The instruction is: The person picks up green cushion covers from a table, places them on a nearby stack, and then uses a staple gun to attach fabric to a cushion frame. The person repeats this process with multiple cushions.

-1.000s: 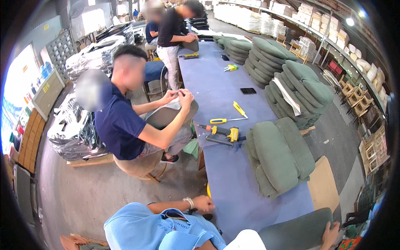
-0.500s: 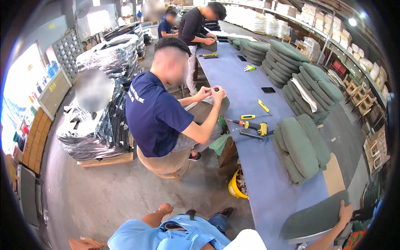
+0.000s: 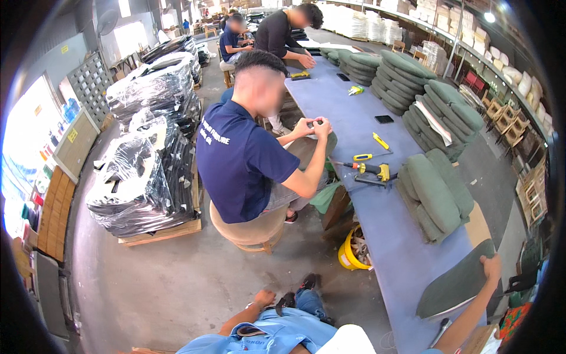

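My right hand (image 3: 490,267) grips the far right edge of a dark green seat cushion (image 3: 455,282). This cushion is tilted at the near right end of the blue-grey table (image 3: 407,277), with a strip of its pale underside showing. Beside my right forearm lies a slim tool (image 3: 441,331) with a dark end, its kind unclear. My left hand (image 3: 265,297) hangs low on the left, in front of my light blue shirt, fingers curled and nothing visible in them. Farther along the table, more green cushions (image 3: 436,194) lie stacked.
A yellow cordless drill (image 3: 377,171), a yellow-handled screwdriver (image 3: 364,157) and a phone (image 3: 384,119) lie on the table. Left of it, a co-worker (image 3: 242,147) sits on a round stool (image 3: 244,230). A yellow bucket (image 3: 348,258) stands below the table edge. Wrapped stacks (image 3: 132,194) sit on pallets.
The view has shifted, so the table and seated co-worker appear farther right. My right hand still holds the cushion, now more steeply angled. The far co-worker in black leans lower, hands toward the table.
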A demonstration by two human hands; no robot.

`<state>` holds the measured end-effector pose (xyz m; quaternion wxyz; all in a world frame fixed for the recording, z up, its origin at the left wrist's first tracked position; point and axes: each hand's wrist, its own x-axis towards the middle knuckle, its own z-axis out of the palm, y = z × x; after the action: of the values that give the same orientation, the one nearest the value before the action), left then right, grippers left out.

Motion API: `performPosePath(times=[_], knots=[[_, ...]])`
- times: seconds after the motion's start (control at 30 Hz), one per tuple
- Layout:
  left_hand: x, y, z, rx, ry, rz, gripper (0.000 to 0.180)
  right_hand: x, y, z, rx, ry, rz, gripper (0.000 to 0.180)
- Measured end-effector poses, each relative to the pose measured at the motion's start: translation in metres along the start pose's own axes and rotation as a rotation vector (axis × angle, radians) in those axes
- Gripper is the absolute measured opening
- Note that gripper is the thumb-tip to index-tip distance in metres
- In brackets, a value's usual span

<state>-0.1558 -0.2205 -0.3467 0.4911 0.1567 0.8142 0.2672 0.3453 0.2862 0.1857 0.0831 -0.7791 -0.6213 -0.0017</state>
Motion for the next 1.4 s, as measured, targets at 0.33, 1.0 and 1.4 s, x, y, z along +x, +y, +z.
performPosePath(times=[0.33, 1.0, 1.4], knots=[[-0.008, 0.021, -0.011, -0.19, 0.017, -0.065, 0.03, -0.029, -0.016, -0.012, -0.07, 0.0, 0.013, 0.067], [-0.022, 0.02, 0.027, -0.19, 0.003, -0.088, 0.04, -0.034, -0.024, 0.01, 0.039, 0.028, -0.159, 0.06], [-0.031, -0.063, -0.013, -0.461, 0.214, -0.216, 0.024, -0.03, -0.052, -0.012, 0.009, 0.021, -0.036, 0.072]])
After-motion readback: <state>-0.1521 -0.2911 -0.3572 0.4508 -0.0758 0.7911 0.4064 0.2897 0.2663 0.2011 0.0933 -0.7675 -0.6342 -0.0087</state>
